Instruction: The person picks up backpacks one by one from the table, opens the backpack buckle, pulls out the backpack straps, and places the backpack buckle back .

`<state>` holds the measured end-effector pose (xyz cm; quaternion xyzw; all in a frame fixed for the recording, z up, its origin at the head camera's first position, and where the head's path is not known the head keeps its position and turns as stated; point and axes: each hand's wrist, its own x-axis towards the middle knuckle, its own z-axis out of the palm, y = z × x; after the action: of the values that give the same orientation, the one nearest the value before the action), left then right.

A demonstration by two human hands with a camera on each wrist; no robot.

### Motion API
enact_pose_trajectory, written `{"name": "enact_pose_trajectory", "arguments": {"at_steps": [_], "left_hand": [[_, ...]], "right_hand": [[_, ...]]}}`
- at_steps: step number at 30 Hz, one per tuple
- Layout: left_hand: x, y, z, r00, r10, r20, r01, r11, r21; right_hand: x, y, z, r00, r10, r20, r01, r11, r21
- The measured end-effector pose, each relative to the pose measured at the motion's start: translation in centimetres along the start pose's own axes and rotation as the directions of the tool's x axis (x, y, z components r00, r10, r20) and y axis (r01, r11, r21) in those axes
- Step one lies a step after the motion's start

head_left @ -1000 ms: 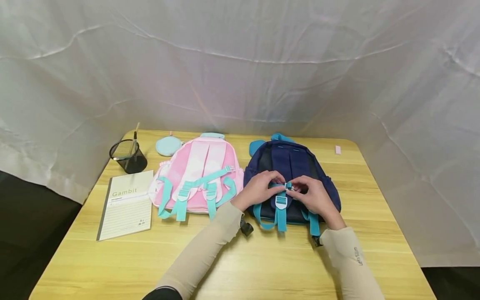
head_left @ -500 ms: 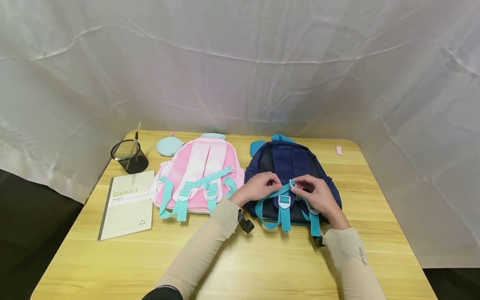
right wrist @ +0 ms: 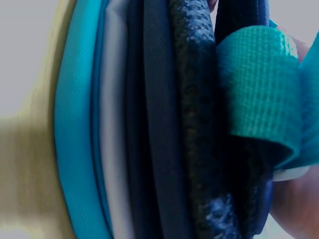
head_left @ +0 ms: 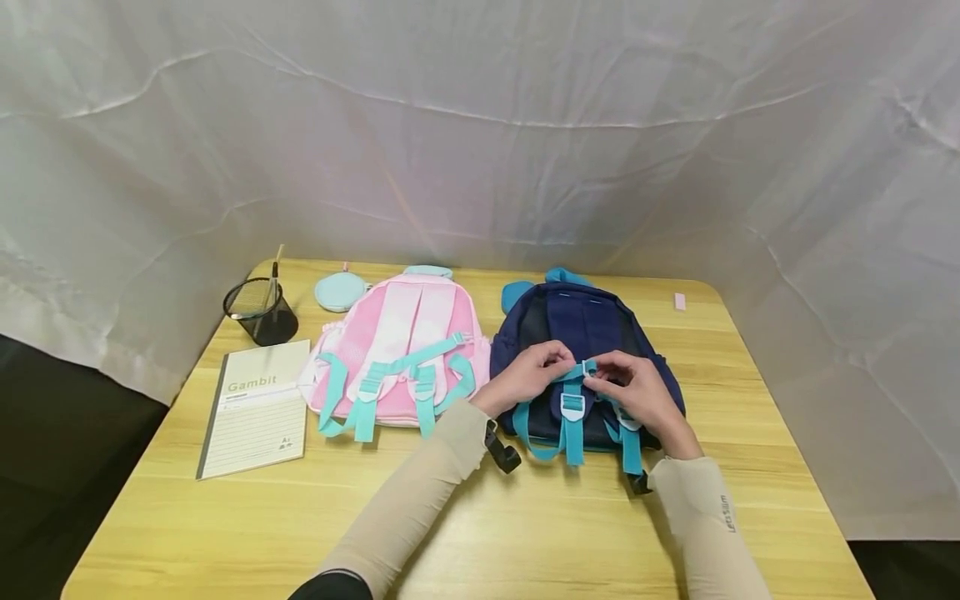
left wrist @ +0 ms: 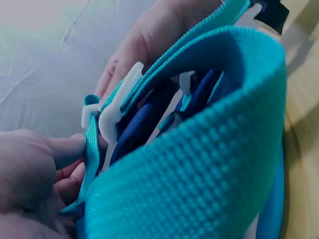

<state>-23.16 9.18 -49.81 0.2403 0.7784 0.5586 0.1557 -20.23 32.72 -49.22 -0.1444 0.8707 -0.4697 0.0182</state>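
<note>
A navy backpack (head_left: pixel 581 310) lies back side up on the table, with teal straps and white buckles on its lower half. Near its middle, my left hand (head_left: pixel 527 375) pinches a teal strap (left wrist: pixel 91 149) between thumb and fingers, just beside a small white buckle (left wrist: pixel 88 115). My right hand (head_left: pixel 641 393) holds the strap's other side at that buckle with thumb and forefinger. A larger white buckle (head_left: pixel 573 407) sits just below on a hanging strap. In the right wrist view, the pack's side and a teal strap loop (right wrist: pixel 261 89) hide most of the right hand.
A pink backpack (head_left: pixel 393 317) with mint straps lies to the left, against the navy one. Farther left are a notebook (head_left: pixel 255 408) and a black mesh pen cup (head_left: pixel 272 323). A small pink block (head_left: pixel 679 302) lies at the table's back right. Black clips (head_left: pixel 504 454) hang near the sleeves.
Both hands and the small buckle have shifted slightly right. My left fingers drew back from the buckle along the strap, then came close to it again.
</note>
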Motion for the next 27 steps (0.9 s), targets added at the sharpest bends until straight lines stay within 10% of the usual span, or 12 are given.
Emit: {"name": "enact_pose_trajectory", "arguments": {"at_steps": [27], "left_hand": [[-0.65, 0.14, -0.73, 0.999, -0.003, 0.032, 0.003, 1.000, 0.004]], "right_hand": [[0.20, 0.35, -0.09, 1.000, 0.016, 0.010, -0.016, 0.999, 0.034]]}}
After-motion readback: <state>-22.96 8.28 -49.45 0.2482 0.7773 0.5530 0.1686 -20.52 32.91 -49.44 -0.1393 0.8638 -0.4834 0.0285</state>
